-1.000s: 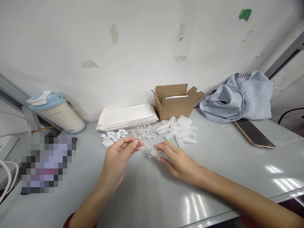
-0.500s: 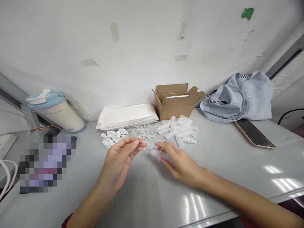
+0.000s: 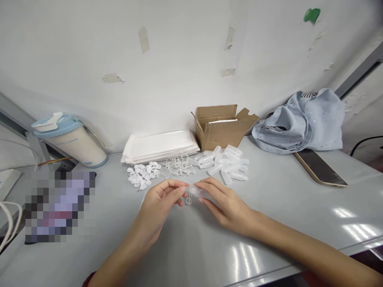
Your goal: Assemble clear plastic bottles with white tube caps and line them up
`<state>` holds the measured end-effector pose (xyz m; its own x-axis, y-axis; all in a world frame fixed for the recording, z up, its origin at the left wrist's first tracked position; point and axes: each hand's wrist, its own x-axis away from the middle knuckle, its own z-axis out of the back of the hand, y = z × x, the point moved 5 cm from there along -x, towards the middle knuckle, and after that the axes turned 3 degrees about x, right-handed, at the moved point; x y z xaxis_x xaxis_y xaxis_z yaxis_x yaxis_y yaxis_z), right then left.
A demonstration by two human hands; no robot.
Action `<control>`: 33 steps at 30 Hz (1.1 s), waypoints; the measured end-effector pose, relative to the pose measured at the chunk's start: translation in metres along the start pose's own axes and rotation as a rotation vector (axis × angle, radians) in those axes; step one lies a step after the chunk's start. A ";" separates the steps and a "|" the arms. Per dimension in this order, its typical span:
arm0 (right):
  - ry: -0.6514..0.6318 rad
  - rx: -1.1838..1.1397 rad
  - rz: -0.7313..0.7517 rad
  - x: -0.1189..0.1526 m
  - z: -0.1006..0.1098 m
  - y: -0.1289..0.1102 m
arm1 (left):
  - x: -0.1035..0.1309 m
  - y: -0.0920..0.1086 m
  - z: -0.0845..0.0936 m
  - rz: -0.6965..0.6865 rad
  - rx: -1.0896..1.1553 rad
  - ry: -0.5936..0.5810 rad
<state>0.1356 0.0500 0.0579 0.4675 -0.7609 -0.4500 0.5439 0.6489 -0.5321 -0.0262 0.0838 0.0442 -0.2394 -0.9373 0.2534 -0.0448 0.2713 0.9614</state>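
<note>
My right hand (image 3: 226, 203) is closed on a small translucent plastic bottle (image 3: 197, 193), which lies sideways with its narrow end toward the left. The fingertips of my left hand (image 3: 161, 205) are pinched together close to that end. Below them shows a small clear plastic piece with a ring shape (image 3: 188, 200), and a thin white cord (image 3: 143, 200) curves out behind the left hand. What exactly sits between the left fingertips is mostly hidden. Beyond the hands lie white caps (image 3: 143, 172), tangled white cords (image 3: 179, 164) and a pile of similar translucent bottles (image 3: 231, 161).
Flat white packets (image 3: 160, 143) are stacked beside an open cardboard box (image 3: 223, 133) at the wall. On the right are a blue cloth bag (image 3: 299, 123) and a phone (image 3: 321, 169). A tumbler (image 3: 74, 141) and a blurred-out item (image 3: 61, 207) occupy the left.
My left hand has moved right and slightly down, close to the bottle's end. The ring-shaped clear piece now shows under its fingertips. The right hand has stayed nearly still.
</note>
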 end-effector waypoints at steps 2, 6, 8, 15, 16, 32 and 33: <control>0.015 -0.024 0.005 0.000 0.002 0.000 | 0.002 0.001 -0.002 -0.023 -0.033 -0.009; 0.036 -0.048 0.002 -0.001 0.005 -0.001 | 0.003 0.005 -0.002 -0.072 0.071 0.012; 0.002 -0.059 0.010 -0.002 0.004 -0.002 | 0.002 0.008 0.000 -0.099 0.145 0.040; -0.123 -0.146 -0.003 -0.001 0.002 -0.009 | 0.001 0.009 -0.002 -0.032 0.343 -0.067; -0.123 -0.164 0.003 -0.002 0.002 -0.011 | 0.001 0.010 -0.003 -0.019 0.353 -0.089; -0.131 -1.253 -0.508 -0.001 -0.005 0.009 | 0.007 0.012 -0.007 -0.200 -0.243 -0.150; -0.119 -1.302 -0.517 -0.002 -0.004 0.010 | 0.008 0.010 -0.010 -0.173 -0.249 -0.209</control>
<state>0.1373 0.0581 0.0500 0.5068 -0.8617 0.0256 -0.3255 -0.2187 -0.9199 -0.0188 0.0769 0.0572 -0.4436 -0.8924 0.0824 0.1297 0.0271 0.9912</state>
